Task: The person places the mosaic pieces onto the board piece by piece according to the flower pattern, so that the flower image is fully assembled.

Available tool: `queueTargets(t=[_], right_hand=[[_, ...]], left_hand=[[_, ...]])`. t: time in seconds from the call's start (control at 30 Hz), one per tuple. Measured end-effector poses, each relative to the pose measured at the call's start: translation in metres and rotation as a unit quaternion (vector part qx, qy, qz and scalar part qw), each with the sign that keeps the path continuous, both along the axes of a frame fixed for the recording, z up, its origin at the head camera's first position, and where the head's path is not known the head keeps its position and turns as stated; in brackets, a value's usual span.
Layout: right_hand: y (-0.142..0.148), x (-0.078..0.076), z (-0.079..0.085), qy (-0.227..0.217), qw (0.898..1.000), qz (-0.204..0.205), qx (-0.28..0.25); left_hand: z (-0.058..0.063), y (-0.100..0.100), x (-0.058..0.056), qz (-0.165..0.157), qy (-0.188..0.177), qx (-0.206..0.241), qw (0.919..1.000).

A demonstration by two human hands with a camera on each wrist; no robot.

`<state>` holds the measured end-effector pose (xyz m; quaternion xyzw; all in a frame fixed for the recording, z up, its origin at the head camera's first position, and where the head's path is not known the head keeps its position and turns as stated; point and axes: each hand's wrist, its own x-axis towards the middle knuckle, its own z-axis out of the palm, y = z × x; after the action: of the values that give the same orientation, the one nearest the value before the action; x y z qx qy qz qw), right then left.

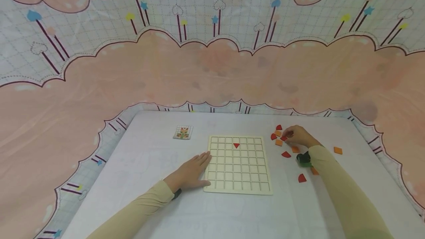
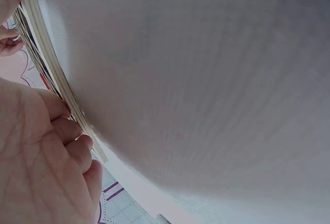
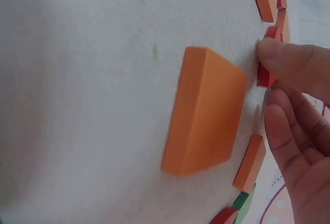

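Note:
A cream grid board [image 1: 247,180] lies on the white table, with one red triangle [image 1: 236,145] in an upper cell. My left hand [image 1: 192,170] rests against the board's left edge, fingers extended and thumb near its lower corner. In the left wrist view, the fingertips of that hand [image 2: 44,152] touch the board's edge [image 2: 56,74]. At the right, my right hand [image 1: 300,136] pinches a red piece [image 3: 265,74] between thumb and fingers, low over the table. Close by lie red quarter-circle pieces [image 1: 286,154] and orange square pieces [image 1: 279,142].
A small pattern card [image 1: 183,132] lies beyond the board to the left. Under the right forearm are another orange piece [image 1: 314,171] and a red quarter-circle [image 1: 301,178]. Farther right sits a lone orange square [image 1: 338,150]. A patterned cloth [image 1: 212,73] hangs behind the table.

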<state>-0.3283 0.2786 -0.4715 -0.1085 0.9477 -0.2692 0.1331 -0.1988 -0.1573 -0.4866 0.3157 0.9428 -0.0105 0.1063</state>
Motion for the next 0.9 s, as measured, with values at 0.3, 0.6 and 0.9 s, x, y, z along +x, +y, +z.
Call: queueTargets(t=[0.3,0.6,0.9], right_hand=[[0.0038,0.0002,0.0011,0.003,0.999,-0.018,0.033],[0.0011,0.0030,0.0010,0.014,1.000,-0.004,-0.001],[-0.0011,-0.0006,-0.0025,-0.020,1.000,-0.009,-0.014]], left_hand=[[-0.0009,-0.0007,-0.0008,0.007,-0.002,-0.003,1.0000],[0.0012,-0.0006,0.0001,0.010,-0.006,0.001,0.9999],[0.0004,-0.0006,0.0004,0.004,-0.008,0.005,0.9999]])
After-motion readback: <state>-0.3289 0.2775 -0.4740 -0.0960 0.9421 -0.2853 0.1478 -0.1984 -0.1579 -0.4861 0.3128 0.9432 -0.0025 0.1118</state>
